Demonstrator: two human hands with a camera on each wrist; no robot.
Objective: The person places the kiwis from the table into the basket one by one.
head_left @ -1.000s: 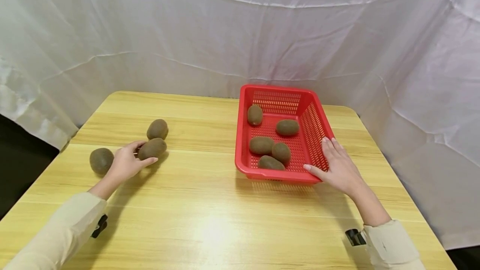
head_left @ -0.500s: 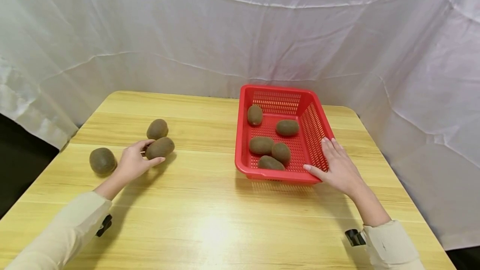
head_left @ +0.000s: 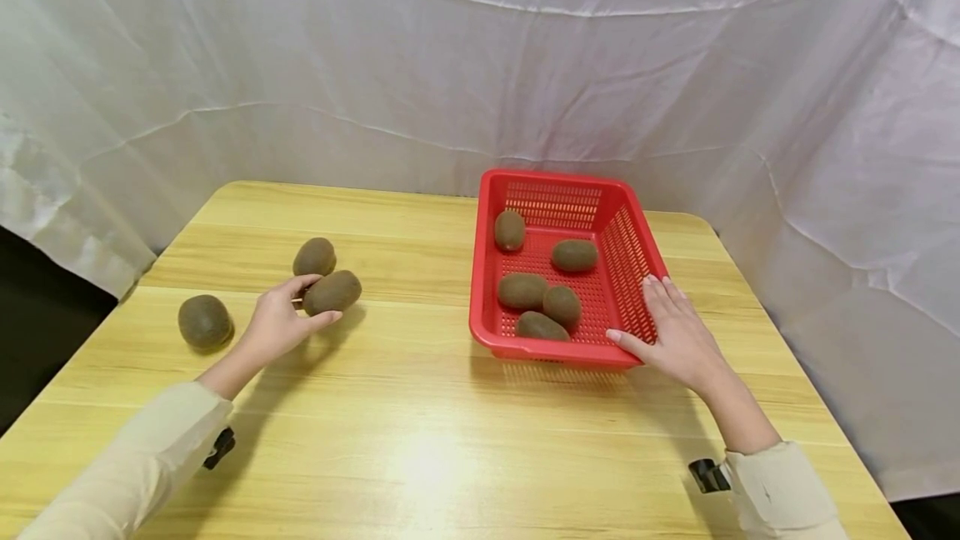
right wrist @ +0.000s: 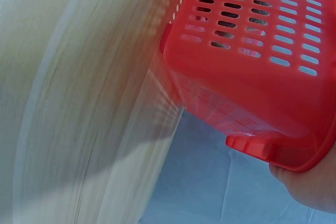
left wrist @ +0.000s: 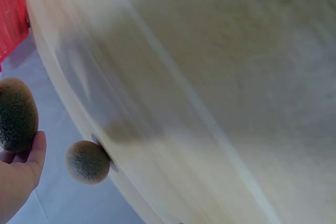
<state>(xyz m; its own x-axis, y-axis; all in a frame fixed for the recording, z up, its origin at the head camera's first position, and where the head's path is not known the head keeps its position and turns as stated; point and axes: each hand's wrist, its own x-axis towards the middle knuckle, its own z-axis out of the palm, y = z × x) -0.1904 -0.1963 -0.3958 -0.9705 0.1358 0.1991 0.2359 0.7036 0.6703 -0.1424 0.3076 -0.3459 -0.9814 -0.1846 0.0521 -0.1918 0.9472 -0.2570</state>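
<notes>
My left hand (head_left: pixel 281 325) holds a brown kiwifruit (head_left: pixel 333 292) between thumb and fingers, over the left part of the table. Just behind that fruit lies another kiwi (head_left: pixel 314 257), and a third kiwi (head_left: pixel 206 322) lies left of the hand. In the left wrist view the held kiwifruit (left wrist: pixel 17 115) sits above the fingertips. My right hand (head_left: pixel 681 340) grips the near right corner of a red plastic basket (head_left: pixel 477 273), thumb and fingers over its rim. Several kiwis (head_left: pixel 574 255) lie inside the basket.
The wood-grain table (head_left: pixel 420 423) carries the basket towards its back right. A pale cloth curtain (head_left: pixel 375 65) hangs behind the table and along its right side. Black straps or mounts (head_left: pixel 708 476) show at both wrists.
My left hand has moved a little right and away from me with the kiwifruit, which now overlaps the kiwi behind it. My right hand and the basket have stayed still.
</notes>
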